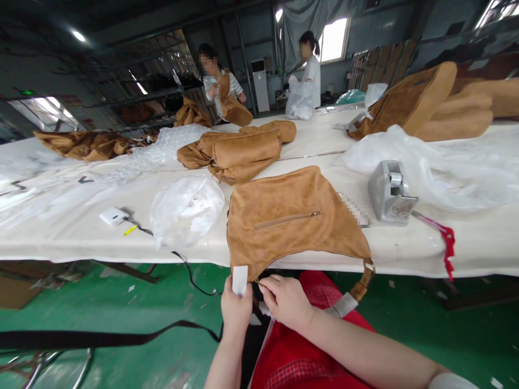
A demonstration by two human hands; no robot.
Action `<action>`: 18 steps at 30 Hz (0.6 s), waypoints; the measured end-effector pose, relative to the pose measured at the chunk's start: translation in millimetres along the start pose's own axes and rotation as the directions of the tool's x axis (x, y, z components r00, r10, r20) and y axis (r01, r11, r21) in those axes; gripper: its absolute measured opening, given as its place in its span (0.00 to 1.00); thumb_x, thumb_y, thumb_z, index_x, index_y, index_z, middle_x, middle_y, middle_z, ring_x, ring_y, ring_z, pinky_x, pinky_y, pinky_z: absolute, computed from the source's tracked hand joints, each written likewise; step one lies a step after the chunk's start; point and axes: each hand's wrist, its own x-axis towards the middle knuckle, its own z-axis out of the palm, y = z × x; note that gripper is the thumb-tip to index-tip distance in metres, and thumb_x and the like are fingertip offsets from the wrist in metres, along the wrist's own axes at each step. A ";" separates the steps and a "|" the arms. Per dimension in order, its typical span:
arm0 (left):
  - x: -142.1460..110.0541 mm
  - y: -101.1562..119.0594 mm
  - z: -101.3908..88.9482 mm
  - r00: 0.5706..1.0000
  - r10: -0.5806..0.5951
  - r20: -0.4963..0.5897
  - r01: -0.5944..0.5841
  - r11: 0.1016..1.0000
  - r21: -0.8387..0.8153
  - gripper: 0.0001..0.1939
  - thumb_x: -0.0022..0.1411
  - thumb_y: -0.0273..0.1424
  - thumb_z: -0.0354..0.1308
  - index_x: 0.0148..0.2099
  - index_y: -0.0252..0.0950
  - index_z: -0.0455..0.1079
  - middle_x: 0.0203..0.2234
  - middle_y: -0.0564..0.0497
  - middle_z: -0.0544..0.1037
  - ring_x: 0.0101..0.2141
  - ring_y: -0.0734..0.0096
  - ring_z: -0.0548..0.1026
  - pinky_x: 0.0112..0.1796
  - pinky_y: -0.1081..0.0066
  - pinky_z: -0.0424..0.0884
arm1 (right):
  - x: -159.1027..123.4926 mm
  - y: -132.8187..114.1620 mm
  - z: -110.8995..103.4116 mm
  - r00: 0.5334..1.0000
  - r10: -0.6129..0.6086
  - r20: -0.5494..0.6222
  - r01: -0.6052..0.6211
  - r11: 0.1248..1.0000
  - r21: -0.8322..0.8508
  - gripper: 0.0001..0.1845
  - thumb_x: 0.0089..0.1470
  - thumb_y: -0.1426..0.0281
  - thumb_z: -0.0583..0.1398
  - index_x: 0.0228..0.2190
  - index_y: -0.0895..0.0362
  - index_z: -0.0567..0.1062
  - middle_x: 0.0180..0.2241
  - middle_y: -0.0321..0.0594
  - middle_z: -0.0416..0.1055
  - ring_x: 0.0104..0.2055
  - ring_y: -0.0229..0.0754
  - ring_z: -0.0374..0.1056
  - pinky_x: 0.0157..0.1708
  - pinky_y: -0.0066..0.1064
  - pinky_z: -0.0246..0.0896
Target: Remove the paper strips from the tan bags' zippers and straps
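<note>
A tan leather shoulder bag (284, 210) lies flat at the table's front edge, its curved opening toward me and a zipped pocket (287, 220) facing up. My left hand (236, 310) is closed on the bag's near left corner, by a white paper tag (240, 279). At the end of the opening, my right hand (286, 300) pinches a small brass zipper pull (258, 281), its fingertips close to the left hand. From the bag's right corner hangs a strap (363, 283), partly wrapped in white material.
A grey tape dispenser (391, 194) stands right of the bag, beside a tool with red cloth (448, 243). Crumpled clear plastic (186, 210) lies to the left. More tan bags (247, 151) are behind. Two people (223, 92) stand across the white table (203, 251).
</note>
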 end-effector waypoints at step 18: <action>-8.6 16.0 -16.1 0.986 0.116 0.120 -0.127 0.988 0.085 0.21 0.57 0.44 0.51 0.44 0.33 0.65 0.28 0.43 0.77 0.29 0.55 0.77 0.29 0.63 0.71 | 4.8 -5.6 19.2 0.995 -0.101 0.024 0.103 0.988 -0.118 0.11 0.61 0.70 0.50 0.34 0.58 0.71 0.31 0.42 0.73 0.31 0.41 0.69 0.31 0.30 0.57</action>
